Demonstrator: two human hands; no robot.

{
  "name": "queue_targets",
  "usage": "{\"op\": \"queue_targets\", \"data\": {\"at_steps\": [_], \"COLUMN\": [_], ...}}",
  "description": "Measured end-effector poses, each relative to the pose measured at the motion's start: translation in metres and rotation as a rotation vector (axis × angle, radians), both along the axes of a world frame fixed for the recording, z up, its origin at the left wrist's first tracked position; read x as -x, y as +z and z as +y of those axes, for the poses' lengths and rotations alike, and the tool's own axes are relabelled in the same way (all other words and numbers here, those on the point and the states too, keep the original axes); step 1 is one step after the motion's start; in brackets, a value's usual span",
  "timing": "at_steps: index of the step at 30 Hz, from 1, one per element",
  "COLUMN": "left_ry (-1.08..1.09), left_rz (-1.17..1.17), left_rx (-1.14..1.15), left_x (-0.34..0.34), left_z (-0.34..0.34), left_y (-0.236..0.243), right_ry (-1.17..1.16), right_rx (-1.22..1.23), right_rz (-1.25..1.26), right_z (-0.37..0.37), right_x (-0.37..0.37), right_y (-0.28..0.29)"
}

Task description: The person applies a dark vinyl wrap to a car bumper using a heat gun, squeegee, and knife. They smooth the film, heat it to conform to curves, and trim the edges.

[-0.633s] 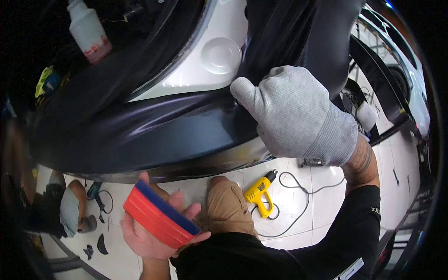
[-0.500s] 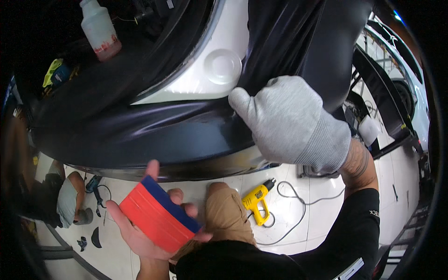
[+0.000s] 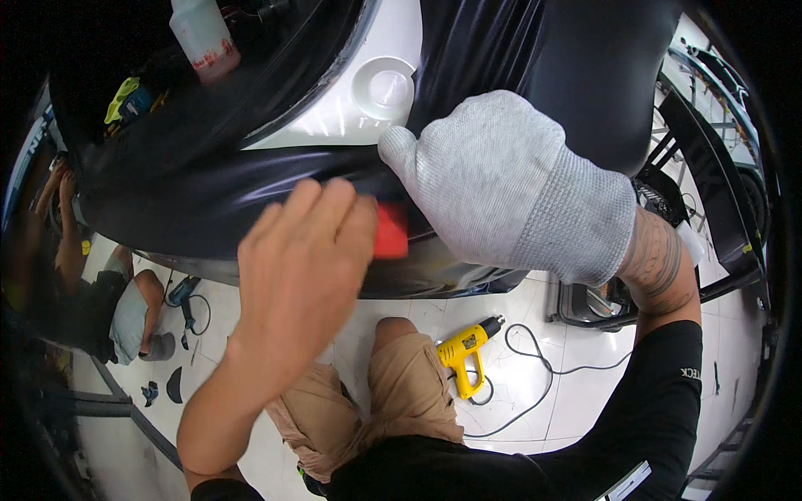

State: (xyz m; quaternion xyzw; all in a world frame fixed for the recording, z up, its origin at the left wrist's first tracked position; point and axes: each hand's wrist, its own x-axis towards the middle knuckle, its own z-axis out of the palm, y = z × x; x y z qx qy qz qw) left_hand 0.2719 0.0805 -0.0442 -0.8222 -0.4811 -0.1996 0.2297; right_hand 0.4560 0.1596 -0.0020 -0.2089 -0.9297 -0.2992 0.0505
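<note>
My bare left hand [image 3: 305, 259] is closed around a red squeegee [image 3: 391, 232], and only one end of it shows past the fingers. It is at the front edge of the car panel, over glossy black film [image 3: 192, 196]. My right hand [image 3: 493, 179], in a grey knit glove, is a closed fist on the gathered film, which runs in tight folds up from it. What lies inside the fist is mostly hidden. Between the film sections a white body panel [image 3: 326, 125] with a round recess [image 3: 383, 88] lies bare.
A yellow heat gun [image 3: 461, 357] with a cord lies on the tiled floor by my knees. On the panel stands a spray bottle [image 3: 205, 46] of reddish liquid. Another person [image 3: 134, 313] crouches at left near a corded tool [image 3: 182, 301]. A dark case [image 3: 585, 313] sits below my right wrist.
My left hand has turned over from palm up and moved up and right to the film with the squeegee. My right fist has shifted slightly up and left in view.
</note>
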Motion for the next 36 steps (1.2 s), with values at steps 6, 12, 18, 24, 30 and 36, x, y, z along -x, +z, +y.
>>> {"op": "queue_targets", "data": {"at_steps": [6,12,18,24,30,36], "left_ry": [0.049,0.106,-0.084,0.077,0.321,0.137], "left_rz": [0.059,0.071,-0.103,0.032,0.090,-0.055], "left_rx": [-0.036,-0.063,-0.155,-0.156,-0.052,-0.118], "left_x": [-0.007,0.019,0.018,-0.008,0.073,0.005], "left_z": [0.020,0.020,-0.002,0.019,0.007,-0.018], "left_y": [0.012,0.014,0.007,0.006,0.010,-0.004], "right_ry": [0.061,-0.018,-0.072,0.061,0.037,-0.086], "right_rx": [-0.007,0.047,0.103,0.134,0.077,0.086], "right_rz": [0.021,0.040,0.051,0.122,0.127,0.091], "right_z": [-0.001,-0.003,-0.001,0.006,0.006,-0.012], "right_x": [0.001,0.004,0.005,-0.005,-0.009,0.013], "right_y": [0.008,0.012,0.008,0.001,-0.007,0.010]}}
